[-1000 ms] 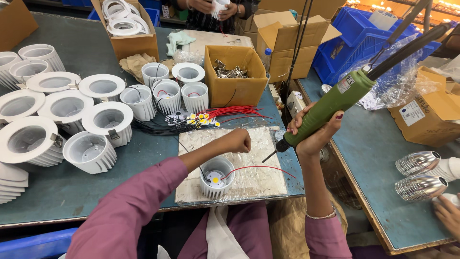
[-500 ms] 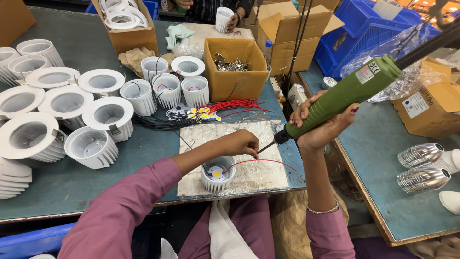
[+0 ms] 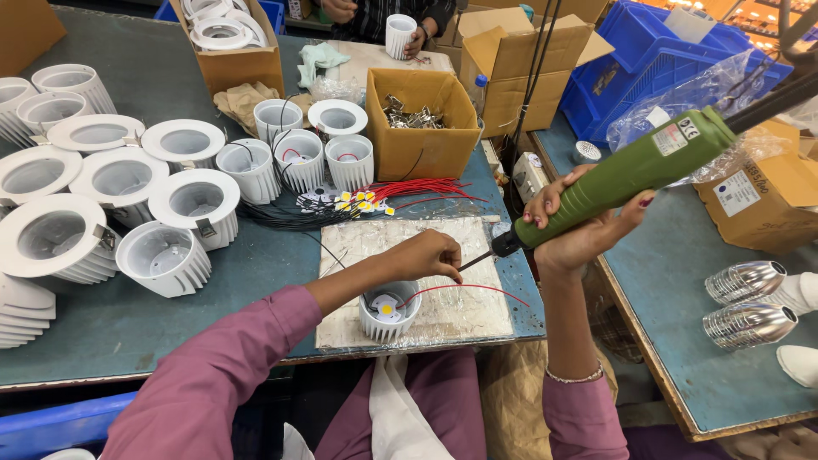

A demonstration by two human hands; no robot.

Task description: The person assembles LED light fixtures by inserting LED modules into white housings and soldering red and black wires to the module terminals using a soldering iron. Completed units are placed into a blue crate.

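Busy assembly bench with a dark teal top, crowded with white finned lamp housings on the left side. Worn whitish work pad sitting near the front edge, with one small white housing on it, right below the left hand. Left hand pinched shut on something tiny at the fingertips, too small to make out, just above that housing and near its red wire. Right hand wrapped tight around a green electric screwdriver, tilted, bit end pointing down-left toward the left fingertips.

Tips for doing this bit well, judging from the setup: worth keeping the housing flat on the pad, getting the bit lined up straight before pressing, and tucking the red wire aside so it stays out from under the tip.

Packaging-wise: open brown cardboard box of small metal clips behind the pad; another brown box of white rings at back left; plain folded cartons further back; blue plastic crates at upper right; crinkled clear plastic bag over them. White rectangular sticker on the brown carton at far right, and small white labels on the screwdriver body. Bundle of red wires with yellow chips lying between box and pad.
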